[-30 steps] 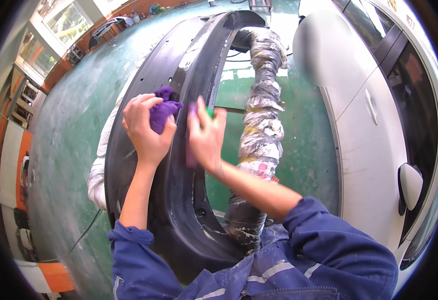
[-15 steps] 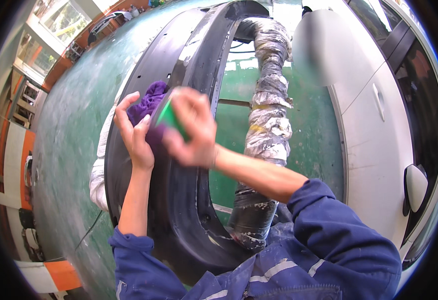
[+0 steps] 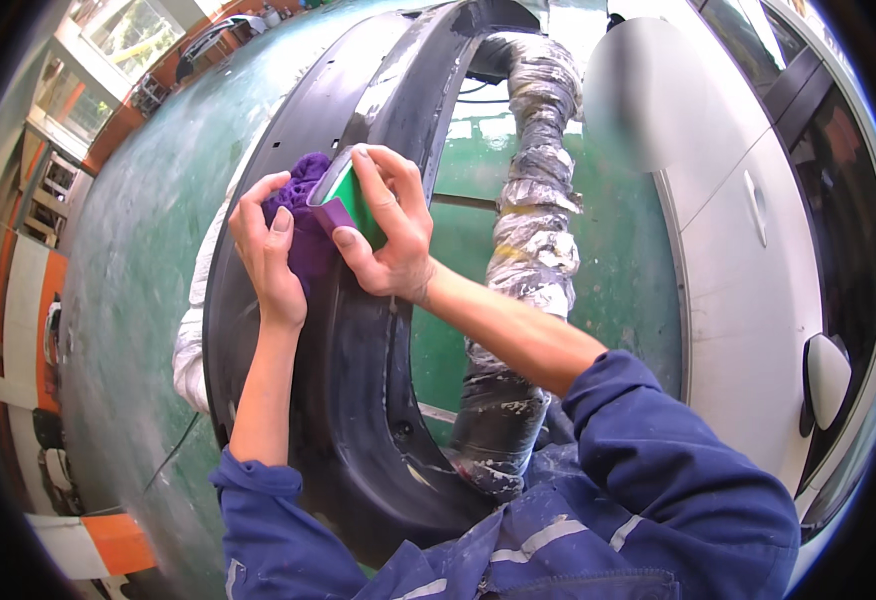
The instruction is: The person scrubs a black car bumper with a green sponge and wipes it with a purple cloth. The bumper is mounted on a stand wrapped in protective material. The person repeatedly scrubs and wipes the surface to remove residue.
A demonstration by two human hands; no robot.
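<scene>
A black car bumper [image 3: 350,370] stretches out in front of me, from close to my body to the far end. My left hand [image 3: 272,262] has its fingers curled around a bunched purple cloth [image 3: 310,235] that lies against the bumper. Just to the right, my right hand [image 3: 396,225] grips a green sanding block [image 3: 346,192] between thumb and fingers. The block is tilted, with a purple strip along its near edge and a grey layer on its left side. Its left edge sits against or right beside the cloth; whether they touch is unclear.
A thick support bar [image 3: 538,210] wrapped in wrinkled, paint-marked plastic runs along the bumper's right. Farther right stands a silver-white car [image 3: 743,280] with its side mirror [image 3: 826,380]. Shelves and windows line the left. Beneath everything is a green floor [image 3: 128,280].
My right hand and the sanding block, blurred by motion before, now show sharply. The block has turned so its purple edge is visible. My left hand stays on the cloth.
</scene>
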